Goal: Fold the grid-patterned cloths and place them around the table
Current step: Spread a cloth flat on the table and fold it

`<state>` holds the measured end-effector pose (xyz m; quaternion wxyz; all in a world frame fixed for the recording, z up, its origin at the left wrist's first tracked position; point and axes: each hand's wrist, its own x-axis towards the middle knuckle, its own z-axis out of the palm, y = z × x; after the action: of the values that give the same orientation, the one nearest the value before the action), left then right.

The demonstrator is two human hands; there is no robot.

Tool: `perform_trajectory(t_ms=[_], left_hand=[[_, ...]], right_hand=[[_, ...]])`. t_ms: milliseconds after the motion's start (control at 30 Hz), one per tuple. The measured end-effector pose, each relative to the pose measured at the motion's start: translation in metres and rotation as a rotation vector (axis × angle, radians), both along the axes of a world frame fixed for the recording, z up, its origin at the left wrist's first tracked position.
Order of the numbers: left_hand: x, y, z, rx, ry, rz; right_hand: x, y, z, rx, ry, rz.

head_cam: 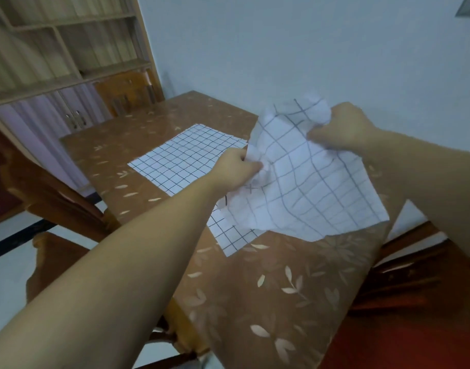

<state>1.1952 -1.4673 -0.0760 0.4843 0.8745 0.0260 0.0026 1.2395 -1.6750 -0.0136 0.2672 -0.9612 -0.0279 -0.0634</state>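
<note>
Left hand [235,169] and right hand [343,129] clutching raised grid cloth [308,187], 2 cloths flat on table [281,288]

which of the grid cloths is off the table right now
The crumpled cloth, gripped by the left hand and right hand. The far cloth and near cloth lie flat on the table.

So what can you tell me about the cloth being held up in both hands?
The held cloth is white with a dark grid, thin and crumpled. The left hand and right hand each bunch an upper edge, so it hangs tilted above the brown leaf-patterned table, partly hiding another grid cloth beneath.
</note>
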Motion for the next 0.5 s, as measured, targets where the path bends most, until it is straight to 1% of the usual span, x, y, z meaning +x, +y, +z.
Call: perform_trajectory(t_ms=[67,100,167,233,400,500], left_hand=[[-0.011,0.003,0.000,-0.107,0.042,0.030],[-0.016,0.006,0.000,-0.175,0.077,0.042],[-0.025,0.012,-0.004,-0.322,0.153,0.074],[-0.033,0.020,-0.009,-0.412,0.229,0.140],[-0.047,0.044,-0.041,-0.456,0.355,0.248],[-0.050,0.057,-0.072,-0.460,0.424,0.308]], right_hand=[[0.007,0.003,0.014,-0.086,0.041,0.061],[0.010,0.007,0.019,-0.124,0.029,0.085],[0.014,0.017,0.018,-0.183,-0.048,0.106],[0.015,0.029,0.006,-0.228,-0.118,0.103],[0.014,0.059,-0.049,-0.329,-0.213,0.154],[0.021,0.081,-0.084,-0.397,-0.188,0.186]])
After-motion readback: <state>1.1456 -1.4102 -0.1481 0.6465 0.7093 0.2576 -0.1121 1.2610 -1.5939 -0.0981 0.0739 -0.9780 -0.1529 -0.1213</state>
